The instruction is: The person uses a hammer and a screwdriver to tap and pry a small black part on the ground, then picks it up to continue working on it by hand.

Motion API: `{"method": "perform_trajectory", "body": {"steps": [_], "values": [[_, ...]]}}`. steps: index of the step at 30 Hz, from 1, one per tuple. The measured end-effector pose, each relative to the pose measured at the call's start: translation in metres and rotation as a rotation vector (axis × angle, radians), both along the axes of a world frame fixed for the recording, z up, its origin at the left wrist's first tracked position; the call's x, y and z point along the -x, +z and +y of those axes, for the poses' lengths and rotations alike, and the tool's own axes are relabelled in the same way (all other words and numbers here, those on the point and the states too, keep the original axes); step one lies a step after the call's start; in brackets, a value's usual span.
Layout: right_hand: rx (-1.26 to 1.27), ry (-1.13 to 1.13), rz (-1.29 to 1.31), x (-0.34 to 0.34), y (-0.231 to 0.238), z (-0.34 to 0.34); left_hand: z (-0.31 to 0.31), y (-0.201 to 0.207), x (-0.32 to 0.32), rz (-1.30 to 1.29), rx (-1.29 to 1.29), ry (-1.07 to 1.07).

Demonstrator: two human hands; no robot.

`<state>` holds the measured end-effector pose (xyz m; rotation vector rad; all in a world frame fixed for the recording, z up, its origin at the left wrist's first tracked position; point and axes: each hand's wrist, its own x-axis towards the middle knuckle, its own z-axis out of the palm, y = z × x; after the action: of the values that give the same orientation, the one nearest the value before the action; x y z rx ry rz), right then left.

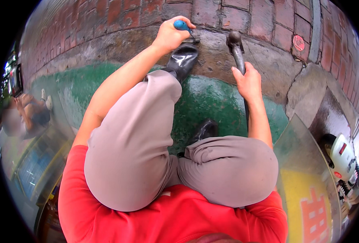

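My left hand (169, 36) is closed round a tool with a rounded blue grip (182, 26). A bit of dark metal shows below the fist, just beyond the toe of my left black boot (183, 60); the tool's working end cannot be made out. In my right hand (248, 83) is a hammer (239, 56), its shaft of grey metal and its dark head (235, 39) pointing away from me over the concrete strip. The hammer's lower handle runs back beside my right forearm. The two tools are apart.
Red brick paving (228, 16) lies beyond a worn concrete strip (218, 52). Green-painted ground (205, 97) is under my boots. At the right stand a yellow-marked panel (309, 202) and a white scooter (343, 156). A seated person (31, 113) is at the far left.
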<state>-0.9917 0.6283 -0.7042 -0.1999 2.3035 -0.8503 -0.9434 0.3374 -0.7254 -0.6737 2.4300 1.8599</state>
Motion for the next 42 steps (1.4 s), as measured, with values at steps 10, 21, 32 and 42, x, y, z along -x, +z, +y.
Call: {"method": "perform_trajectory", "body": {"steps": [10,21,32,42], "values": [[0.502,0.328,0.229,0.050,0.134,-0.069,0.014,-0.002,-0.001,0.058,0.093,-0.053],[0.376,0.526,0.146,0.040,0.128,-0.082,0.007,-0.028,0.002,0.075,0.033,-0.041],[0.416,0.420,0.192,0.042,0.165,-0.086,0.000,-0.028,0.008,0.165,0.005,-0.198],[0.550,0.349,0.174,0.058,0.209,-0.080,0.005,-0.041,0.009,0.112,-0.074,-0.170]]}}
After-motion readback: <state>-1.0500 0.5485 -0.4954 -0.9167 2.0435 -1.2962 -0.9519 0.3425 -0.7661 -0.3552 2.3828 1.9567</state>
